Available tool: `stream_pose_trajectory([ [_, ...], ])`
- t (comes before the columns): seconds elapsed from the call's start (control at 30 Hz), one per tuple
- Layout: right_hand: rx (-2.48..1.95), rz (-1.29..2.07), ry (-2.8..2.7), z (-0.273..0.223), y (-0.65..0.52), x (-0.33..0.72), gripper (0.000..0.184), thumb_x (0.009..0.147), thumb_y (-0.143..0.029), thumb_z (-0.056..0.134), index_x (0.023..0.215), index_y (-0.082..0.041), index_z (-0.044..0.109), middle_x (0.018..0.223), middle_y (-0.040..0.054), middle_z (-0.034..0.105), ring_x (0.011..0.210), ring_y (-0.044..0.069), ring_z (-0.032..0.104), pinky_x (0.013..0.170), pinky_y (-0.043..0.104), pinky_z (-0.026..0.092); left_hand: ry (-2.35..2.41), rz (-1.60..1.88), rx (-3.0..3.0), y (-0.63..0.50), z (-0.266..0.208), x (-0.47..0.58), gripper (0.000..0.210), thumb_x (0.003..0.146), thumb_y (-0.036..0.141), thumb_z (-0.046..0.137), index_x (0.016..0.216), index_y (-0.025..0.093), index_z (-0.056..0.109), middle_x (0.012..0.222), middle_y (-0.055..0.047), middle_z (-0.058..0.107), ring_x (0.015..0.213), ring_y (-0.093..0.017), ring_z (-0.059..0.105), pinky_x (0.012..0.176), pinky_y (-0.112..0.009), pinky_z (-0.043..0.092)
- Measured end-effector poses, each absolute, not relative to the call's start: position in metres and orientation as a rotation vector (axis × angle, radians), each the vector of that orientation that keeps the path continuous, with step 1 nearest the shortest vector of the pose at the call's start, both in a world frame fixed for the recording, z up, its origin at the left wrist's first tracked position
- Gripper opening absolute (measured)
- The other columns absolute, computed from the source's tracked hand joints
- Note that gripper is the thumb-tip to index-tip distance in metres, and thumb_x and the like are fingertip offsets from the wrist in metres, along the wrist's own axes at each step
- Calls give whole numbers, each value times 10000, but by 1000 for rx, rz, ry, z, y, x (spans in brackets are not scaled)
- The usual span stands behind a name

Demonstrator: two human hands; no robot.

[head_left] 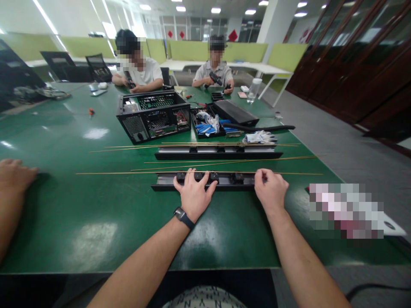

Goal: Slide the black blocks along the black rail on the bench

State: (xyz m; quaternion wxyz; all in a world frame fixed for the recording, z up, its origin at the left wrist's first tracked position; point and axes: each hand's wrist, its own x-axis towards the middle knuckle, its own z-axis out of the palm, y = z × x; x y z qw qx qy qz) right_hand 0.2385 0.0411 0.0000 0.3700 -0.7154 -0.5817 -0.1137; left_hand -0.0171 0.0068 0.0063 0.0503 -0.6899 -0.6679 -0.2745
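Note:
My left hand [195,194] lies with fingers spread over several black blocks seated in the near black channel rail [167,187]. A dark watch band circles that wrist. At the rail's right end, my right hand [271,187] is closed in a pinch on a thin brass-coloured rod [302,173]. This rod runs along the rail's back edge and sticks out past both ends. Another black block [237,178] shows in the channel between my hands. Parallel behind it lies a second channel rail [199,155], with more thin rods [154,162] in between.
An opened computer case [154,122] stands beyond the rails. Beside it are a black tray [212,134] with gloves, a flat black box [236,112] and white gloves [260,137]. Another person's hand [17,173] rests at left. Two people sit across the green table [93,209].

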Motion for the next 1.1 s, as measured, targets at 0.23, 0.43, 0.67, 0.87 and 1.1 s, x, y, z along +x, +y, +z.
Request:
stream_pose_trajectory([
  [0.23, -1918, -338, -1393, 1, 41, 245, 325, 972, -384, 495, 958, -206, 767, 814, 83, 730, 810, 236, 596, 821, 371, 335, -2039, -843, -2107, 6, 7, -18, 416, 991, 587, 567, 1305, 369, 730, 1483, -189, 597, 1438, -363, 488, 1176, -718, 186],
  [0.43, -1746, -208, -1593, 2, 39, 230, 331, 978, -413, 506, 988, -214, 770, 843, 64, 758, 812, 219, 635, 869, 359, 376, -2049, -847, -2116, 6, 10, -17, 421, 987, 578, 577, 1320, 366, 723, 1486, -183, 599, 1442, -368, 481, 1181, -718, 178],
  [0.67, -1902, -283, -1450, 1, 41, 239, 339, 966, -411, 493, 967, -198, 757, 855, 92, 744, 838, 240, 613, 842, 369, 355, -2051, -851, -2120, 6, 10, -17, 423, 989, 584, 568, 1315, 368, 727, 1502, -177, 588, 1438, -374, 484, 1179, -719, 185],
  [0.87, -1809, -207, -1518, 3, 39, 235, 332, 982, -407, 485, 986, -213, 755, 810, 60, 735, 787, 216, 626, 872, 361, 385, -2040, -842, -2115, 6, 10, -18, 423, 991, 583, 570, 1317, 363, 724, 1477, -191, 601, 1439, -369, 486, 1171, -724, 190],
  [1.1, -1667, -145, -1634, 0, 39, 224, 319, 965, -444, 541, 1032, -219, 756, 881, 63, 777, 851, 231, 680, 926, 383, 420, -2069, -840, -2110, 5, 11, -16, 412, 979, 571, 594, 1311, 370, 732, 1484, -179, 605, 1432, -383, 489, 1172, -717, 197],
])
